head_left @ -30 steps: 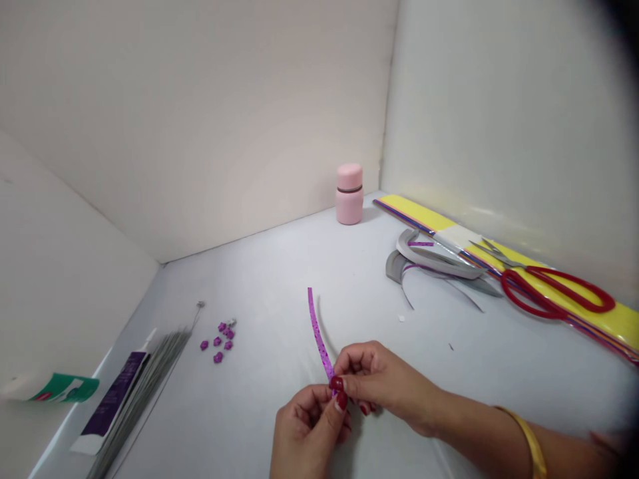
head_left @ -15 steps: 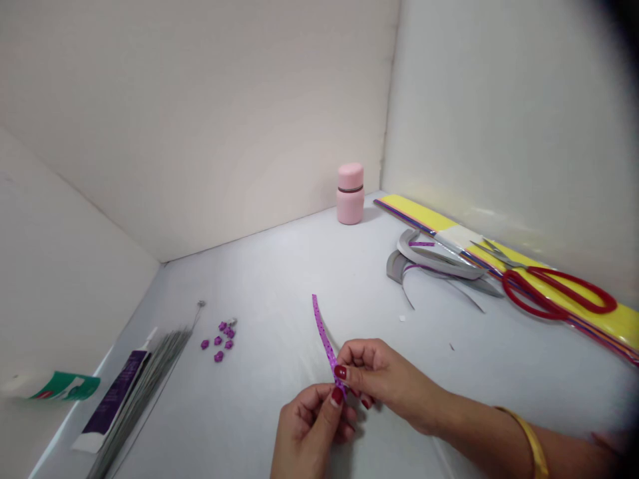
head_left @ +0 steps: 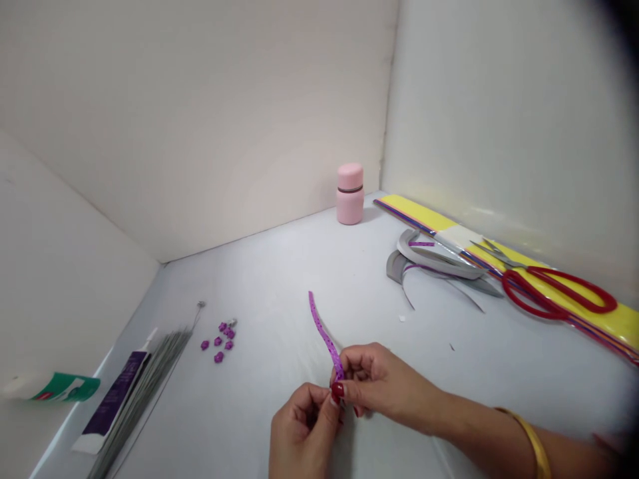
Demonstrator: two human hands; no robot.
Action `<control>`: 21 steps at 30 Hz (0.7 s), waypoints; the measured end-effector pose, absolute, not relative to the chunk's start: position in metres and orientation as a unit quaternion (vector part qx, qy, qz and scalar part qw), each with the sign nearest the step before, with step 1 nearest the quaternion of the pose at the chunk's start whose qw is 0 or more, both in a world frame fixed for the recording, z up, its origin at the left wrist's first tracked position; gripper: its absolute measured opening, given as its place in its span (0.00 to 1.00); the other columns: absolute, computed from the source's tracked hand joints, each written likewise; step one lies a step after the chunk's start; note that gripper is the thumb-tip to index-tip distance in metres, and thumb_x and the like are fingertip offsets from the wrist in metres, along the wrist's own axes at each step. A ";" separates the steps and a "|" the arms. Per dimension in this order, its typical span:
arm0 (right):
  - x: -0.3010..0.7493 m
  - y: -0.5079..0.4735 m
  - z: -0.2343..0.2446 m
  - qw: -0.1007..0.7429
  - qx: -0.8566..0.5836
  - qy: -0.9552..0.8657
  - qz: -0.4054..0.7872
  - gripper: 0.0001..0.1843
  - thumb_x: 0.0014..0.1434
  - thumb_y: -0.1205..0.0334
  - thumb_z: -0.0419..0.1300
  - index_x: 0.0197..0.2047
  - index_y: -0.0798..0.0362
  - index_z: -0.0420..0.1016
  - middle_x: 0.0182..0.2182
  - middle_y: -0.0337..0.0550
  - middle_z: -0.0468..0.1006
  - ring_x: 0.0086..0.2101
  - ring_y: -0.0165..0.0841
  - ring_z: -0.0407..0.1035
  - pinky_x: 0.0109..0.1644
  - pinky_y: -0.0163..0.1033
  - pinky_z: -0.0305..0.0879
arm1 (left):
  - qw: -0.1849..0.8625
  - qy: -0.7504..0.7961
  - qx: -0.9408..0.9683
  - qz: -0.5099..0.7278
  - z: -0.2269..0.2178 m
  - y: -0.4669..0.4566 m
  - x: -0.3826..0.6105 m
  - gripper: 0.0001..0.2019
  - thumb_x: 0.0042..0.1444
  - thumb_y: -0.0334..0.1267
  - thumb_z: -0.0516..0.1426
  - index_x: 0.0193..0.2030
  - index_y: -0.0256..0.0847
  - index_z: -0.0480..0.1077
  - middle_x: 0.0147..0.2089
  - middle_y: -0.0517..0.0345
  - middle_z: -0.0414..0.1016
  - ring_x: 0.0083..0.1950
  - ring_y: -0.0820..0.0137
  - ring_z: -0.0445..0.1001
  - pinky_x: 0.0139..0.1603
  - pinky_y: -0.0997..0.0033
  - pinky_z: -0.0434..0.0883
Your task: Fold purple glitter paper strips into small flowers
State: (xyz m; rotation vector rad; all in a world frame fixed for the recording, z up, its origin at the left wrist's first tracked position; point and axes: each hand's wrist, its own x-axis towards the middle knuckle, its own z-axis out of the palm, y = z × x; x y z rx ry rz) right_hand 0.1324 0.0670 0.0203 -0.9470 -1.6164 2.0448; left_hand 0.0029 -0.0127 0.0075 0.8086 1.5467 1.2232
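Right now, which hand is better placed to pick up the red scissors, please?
Probably the right hand: the red scissors lie on its side, and the left hand also pinches the purple glitter strip.

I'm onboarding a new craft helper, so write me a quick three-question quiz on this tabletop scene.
1. True or false: the left hand and the right hand both pinch the purple glittery paper strip.
2. The red-handled metal scissors lie on: A) the yellow paper sheet; B) a wooden tray; C) a blue cloth.
3. Fill in: the small lidded plastic jar in the back corner is ___ in colour.

Key: 1 true; 2 A; 3 pink.
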 end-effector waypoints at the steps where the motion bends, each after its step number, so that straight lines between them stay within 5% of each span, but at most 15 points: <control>1: 0.132 0.067 0.021 0.179 -0.336 -0.575 0.724 0.04 0.50 0.65 0.59 0.26 0.56 0.68 0.17 0.33 0.67 0.19 0.24 0.60 0.21 0.28 0.54 | 0.482 0.633 0.341 0.501 0.007 -0.013 0.003 0.18 0.44 0.51 0.61 0.20 0.35 0.70 0.17 0.59 0.69 0.21 0.74 0.62 0.23 0.77 0.58; 7: 0.132 0.066 0.021 0.169 -0.339 -0.575 0.725 0.02 0.47 0.70 0.55 0.26 0.54 0.67 0.18 0.33 0.68 0.19 0.23 0.61 0.20 0.27 0.55 | 0.500 0.609 0.369 0.494 0.005 -0.014 0.002 0.16 0.47 0.49 0.60 0.22 0.36 0.72 0.20 0.58 0.70 0.24 0.72 0.64 0.26 0.76 0.60; 16: 0.131 0.068 0.025 0.186 -0.329 -0.521 0.765 0.11 0.50 0.58 0.60 0.25 0.56 0.65 0.17 0.33 0.69 0.16 0.21 0.61 0.19 0.27 0.53 | 0.525 0.551 0.334 0.556 0.011 -0.012 0.005 0.12 0.46 0.45 0.62 0.26 0.36 0.72 0.23 0.57 0.74 0.25 0.72 0.67 0.28 0.76 0.63; 21: 0.129 0.066 0.023 0.192 -0.327 -0.526 0.762 0.08 0.50 0.61 0.60 0.26 0.55 0.65 0.18 0.33 0.70 0.15 0.21 0.61 0.18 0.26 0.52 | 0.538 0.552 0.291 0.567 0.017 -0.009 0.006 0.12 0.42 0.43 0.65 0.25 0.36 0.73 0.22 0.58 0.76 0.23 0.75 0.68 0.26 0.79 0.63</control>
